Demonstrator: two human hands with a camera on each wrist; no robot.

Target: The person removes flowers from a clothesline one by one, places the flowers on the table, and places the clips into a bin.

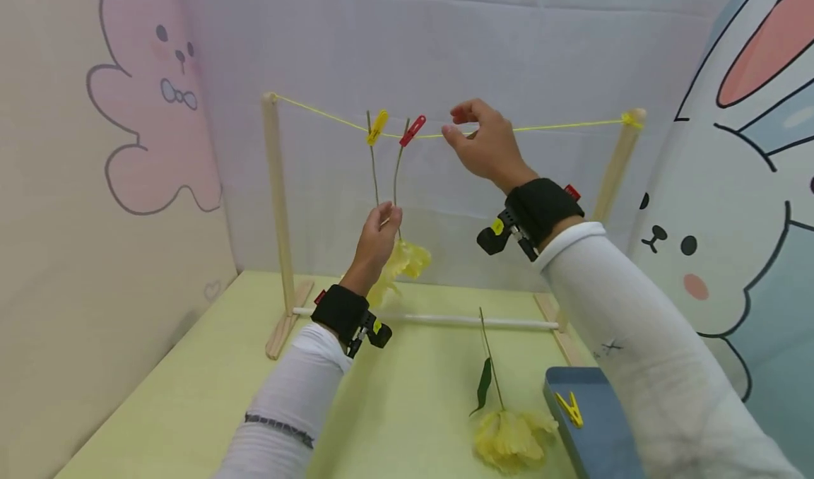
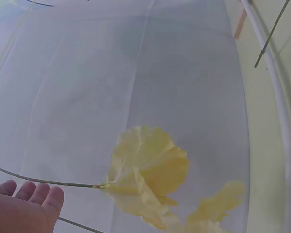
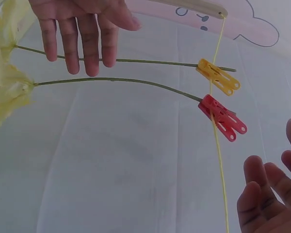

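Left hand [image 2: 22,208] low in the corner, fingers straight, just under a thin green stem [image 2: 43,182] leading to a yellow flower [image 2: 148,170]; white rod [image 2: 276,97] alongside.

White backdrop [image 1: 445,41], cartoon bunny side walls [image 1: 127,126], pale green tabletop [image 1: 191,394], possibly cloth.

Glossy plastic red peg [image 1: 412,131] and yellow peg [image 1: 377,126] grip fibrous yellow string [image 1: 559,124]. Matt bare-wood posts [image 1: 277,203] stand before creased cloth backdrop [image 1: 445,41].

Bright, even, diffuse light fills all three views, with only faint soft shadows on the surface [image 1: 407,408]. The head view bends at its edges (wide lens). The left-wrist view looks washed out and slightly soft.
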